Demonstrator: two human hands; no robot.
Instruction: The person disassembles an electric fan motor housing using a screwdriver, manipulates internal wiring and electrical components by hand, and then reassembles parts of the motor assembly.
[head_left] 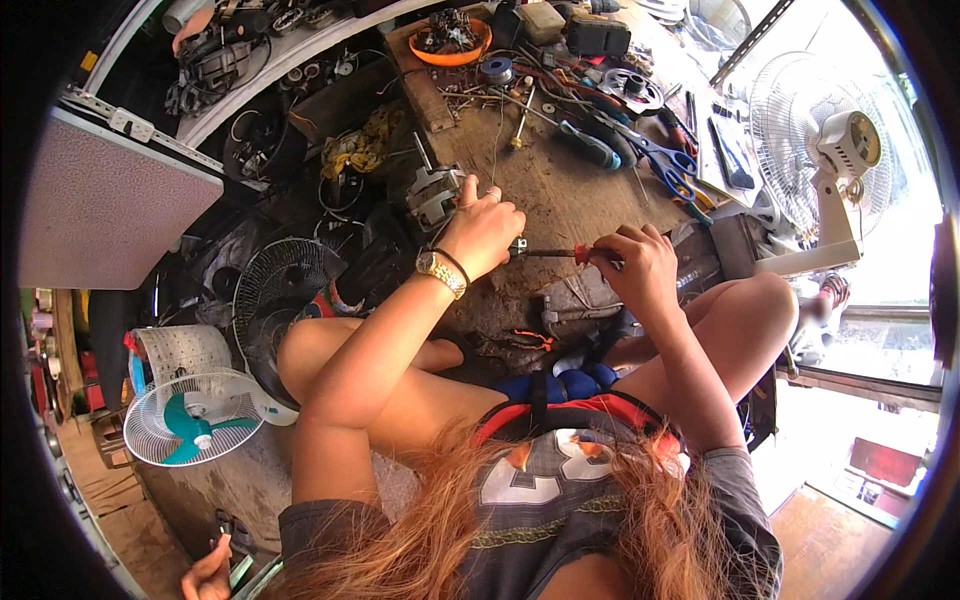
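Observation:
My left hand (480,228) is wrapped over a grey metal fan motor (432,192) with a thin shaft at its far end. My palm and fingers hide much of the motor's body. A small dark piece (518,246) shows beside the hand's right edge; whether it belongs to the motor I cannot tell. My right hand (640,262) grips the red handle of a screwdriver (550,253). The screwdriver lies almost level, its shaft pointing left to the small dark piece. Whether the tip sits in a screw is too small to make out.
The wooden bench (560,205) carries blue-handled scissors (668,168), a teal-handled screwdriver (590,146), a solder spool (496,70) and an orange bowl (450,42) of parts. Orange-handled pliers (530,341) lie nearer me. A standing fan (825,140) is right; another person's hand (208,575) shows lower left.

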